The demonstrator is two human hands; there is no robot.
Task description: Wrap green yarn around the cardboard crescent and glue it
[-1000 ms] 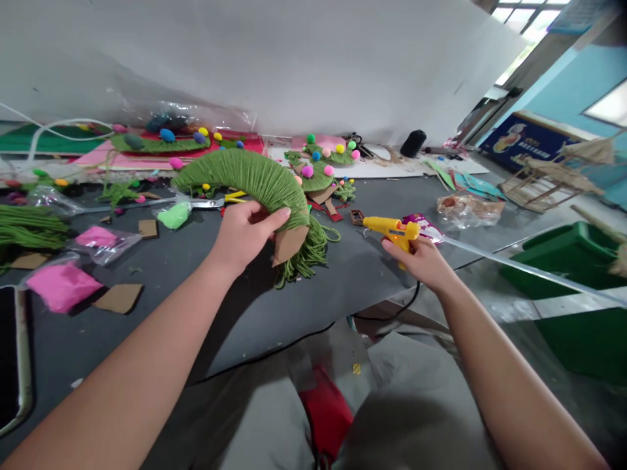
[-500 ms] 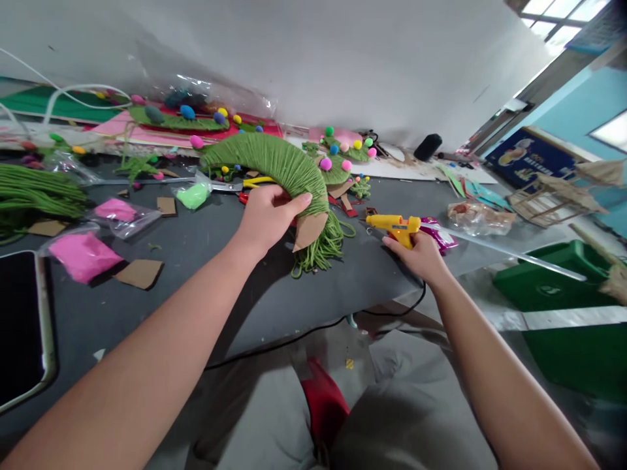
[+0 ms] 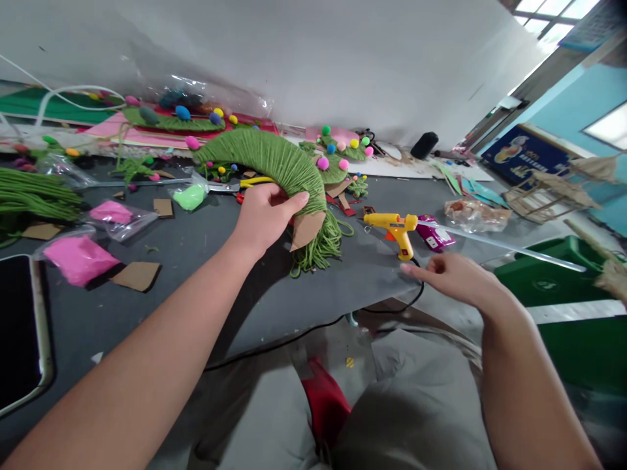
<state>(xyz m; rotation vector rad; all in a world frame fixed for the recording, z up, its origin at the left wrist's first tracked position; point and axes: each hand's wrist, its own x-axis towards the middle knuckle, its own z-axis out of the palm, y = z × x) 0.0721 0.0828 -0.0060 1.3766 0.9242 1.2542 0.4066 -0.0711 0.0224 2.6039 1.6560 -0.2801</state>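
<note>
My left hand (image 3: 267, 215) grips a cardboard crescent wrapped in green yarn (image 3: 264, 156) near its lower right end. Bare brown cardboard (image 3: 307, 230) shows at that end, and a bundle of loose green yarn (image 3: 323, 251) lies behind it on the table. To the right, a yellow hot glue gun (image 3: 392, 223) rests on the table, a long clear glue stick (image 3: 514, 248) running out of its back. Just right of its handle is my right hand (image 3: 458, 277), apart from it and holding nothing, thumb stretched out and fingers loosely bent.
Scissors (image 3: 225, 187), bags of pink clay (image 3: 81, 258), light green clay (image 3: 190, 196) and cardboard scraps (image 3: 137, 275) lie on the grey table. Pompom-decorated green pieces (image 3: 333, 171) sit at the back. A phone (image 3: 24, 326) is at left; a black cord (image 3: 294, 339) hangs along the front edge.
My right hand has let go of the glue gun and drawn back to the right. The gun now sits on the table. My left hand still holds the crescent.
</note>
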